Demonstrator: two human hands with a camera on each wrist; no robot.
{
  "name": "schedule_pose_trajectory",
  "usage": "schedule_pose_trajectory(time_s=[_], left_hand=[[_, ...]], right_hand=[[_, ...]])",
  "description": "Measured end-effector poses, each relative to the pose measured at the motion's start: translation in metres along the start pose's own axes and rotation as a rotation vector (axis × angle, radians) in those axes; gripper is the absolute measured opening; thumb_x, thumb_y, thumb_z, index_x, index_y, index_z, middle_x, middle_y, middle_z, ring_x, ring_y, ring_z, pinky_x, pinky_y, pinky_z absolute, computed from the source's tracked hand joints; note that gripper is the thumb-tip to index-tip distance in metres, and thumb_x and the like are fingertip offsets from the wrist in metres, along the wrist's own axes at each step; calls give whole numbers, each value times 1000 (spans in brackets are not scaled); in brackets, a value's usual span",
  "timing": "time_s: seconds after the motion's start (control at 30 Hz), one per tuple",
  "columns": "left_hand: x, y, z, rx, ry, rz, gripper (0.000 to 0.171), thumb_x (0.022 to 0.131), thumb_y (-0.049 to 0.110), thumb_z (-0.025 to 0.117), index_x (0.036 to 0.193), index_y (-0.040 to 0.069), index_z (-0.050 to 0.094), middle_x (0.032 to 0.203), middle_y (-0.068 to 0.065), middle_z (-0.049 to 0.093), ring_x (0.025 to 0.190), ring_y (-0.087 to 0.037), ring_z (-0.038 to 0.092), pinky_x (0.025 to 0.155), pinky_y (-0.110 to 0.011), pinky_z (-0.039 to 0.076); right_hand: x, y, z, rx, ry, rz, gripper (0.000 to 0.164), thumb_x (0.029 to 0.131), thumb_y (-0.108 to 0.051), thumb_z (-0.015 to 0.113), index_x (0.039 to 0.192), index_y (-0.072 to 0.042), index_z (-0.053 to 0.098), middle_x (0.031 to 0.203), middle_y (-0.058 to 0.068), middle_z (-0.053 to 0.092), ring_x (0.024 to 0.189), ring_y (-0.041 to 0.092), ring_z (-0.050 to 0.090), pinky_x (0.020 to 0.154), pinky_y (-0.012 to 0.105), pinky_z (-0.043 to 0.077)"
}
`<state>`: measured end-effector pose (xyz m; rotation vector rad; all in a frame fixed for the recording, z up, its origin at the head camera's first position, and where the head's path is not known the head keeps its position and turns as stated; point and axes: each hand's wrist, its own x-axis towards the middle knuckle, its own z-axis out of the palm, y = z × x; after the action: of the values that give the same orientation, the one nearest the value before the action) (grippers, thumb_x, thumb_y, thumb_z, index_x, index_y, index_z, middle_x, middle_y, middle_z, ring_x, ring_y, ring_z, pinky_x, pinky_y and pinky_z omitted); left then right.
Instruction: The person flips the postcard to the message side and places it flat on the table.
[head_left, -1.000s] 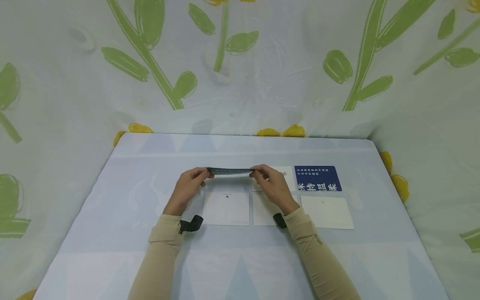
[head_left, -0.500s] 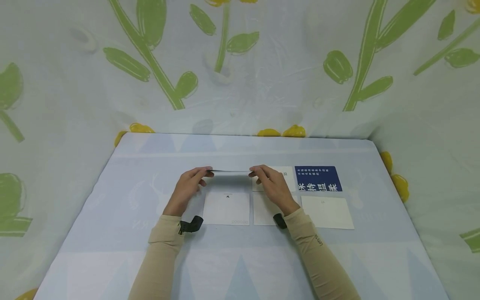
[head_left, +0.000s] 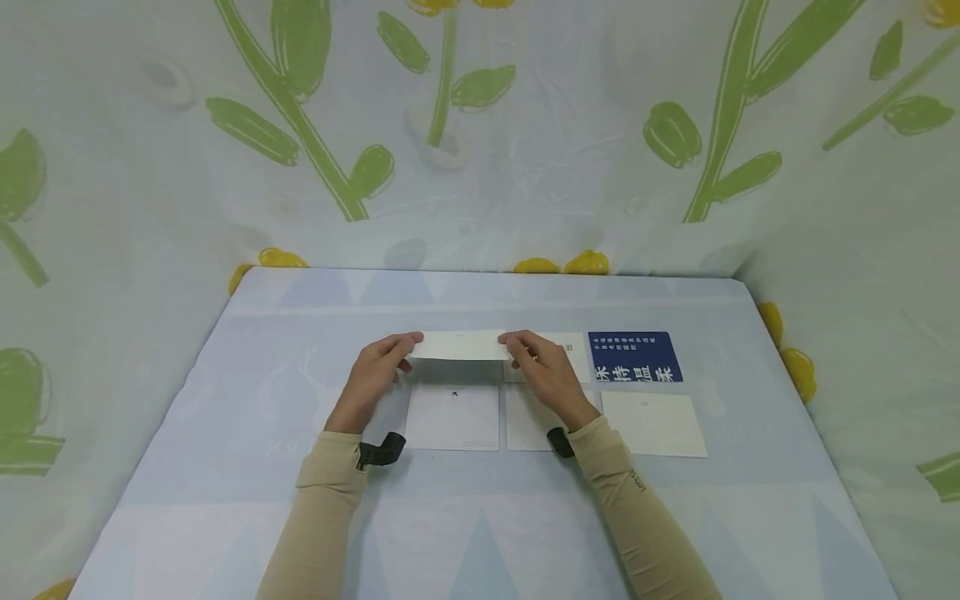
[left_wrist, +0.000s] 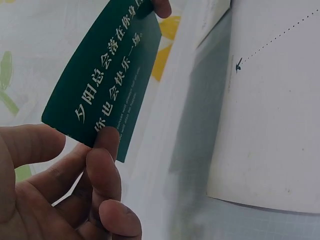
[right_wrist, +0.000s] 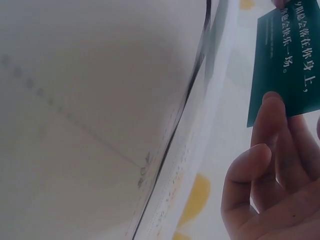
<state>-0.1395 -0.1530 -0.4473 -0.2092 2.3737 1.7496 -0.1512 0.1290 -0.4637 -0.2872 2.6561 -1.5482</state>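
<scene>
A postcard (head_left: 460,347) is held above the table between my two hands, its white face showing in the head view. From the wrists its other side is seen: dark green (left_wrist: 100,75) with white Chinese lettering. My left hand (head_left: 377,372) pinches the card's left end between thumb and fingers. At the opposite end my right hand (head_left: 549,375) pinches it likewise, as the green face (right_wrist: 285,65) in the right wrist view confirms. Just below the held card lies a white postcard (head_left: 452,421) bearing a small dark mark and a dotted line.
More cards lie flat on the pale blue table (head_left: 480,517): a white one (head_left: 566,354) partly behind my right hand, a navy one (head_left: 634,354) with white lettering, a white one (head_left: 528,421) under my right wrist, another white one (head_left: 655,425) farther right. Flowered cloth (head_left: 555,150) hangs behind.
Between my hands the postcard has tilted: its dark green face showed first, then it was edge-on, and now its white face is toward the head view. Both hands stay nearly in place.
</scene>
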Motion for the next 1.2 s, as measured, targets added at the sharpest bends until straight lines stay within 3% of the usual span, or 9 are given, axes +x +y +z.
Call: schedule_pose_trajectory(time_s=[0.2,0.43,0.6,0.73,0.87,1.2], left_hand=[[0,1,-2,30,-3,-8,38,104,36,55,135,17,66,117,-12,61,94,-25,55,74,-35,41],[1,-1,-1,82,-12,31,36,103,33,59,135,18,66,124,-6,62,96,-26,57,79,-36,42],[1,-4,-1,160,10,142,35,102,28,61,135,18,65,126,-8,63,93,-26,56,76,-36,45],[3,-6,2,244,76,243,34,101,23,62,134,17,65,121,-9,65,86,-24,57,69,-36,47],[4,-5,6,324,139,286,36,101,21,61,136,17,63,116,-8,67,79,-22,57,63,-36,47],[8,-9,11,590,205,396,46,97,19,65,141,8,59,112,-10,70,66,-16,51,57,-33,42]], right_hand=[[1,1,2,-17,3,-15,36,106,-45,51,125,-21,70,117,0,70,92,21,65,78,38,51],[-1,0,1,-46,-4,-17,33,104,-39,55,127,-20,69,125,0,68,101,19,63,82,39,51],[-1,-1,2,-29,-4,-22,32,102,-33,60,129,-19,68,123,1,69,100,18,63,82,38,51],[-1,-1,2,-19,-12,-34,32,101,-29,63,130,-19,68,124,0,69,98,17,63,78,37,52],[-1,-1,3,-44,-16,-50,35,99,-26,66,134,-20,66,125,0,69,97,16,63,77,36,52],[1,-3,5,-157,-6,-89,50,94,-17,71,143,-17,59,125,3,69,97,16,64,77,35,50]])
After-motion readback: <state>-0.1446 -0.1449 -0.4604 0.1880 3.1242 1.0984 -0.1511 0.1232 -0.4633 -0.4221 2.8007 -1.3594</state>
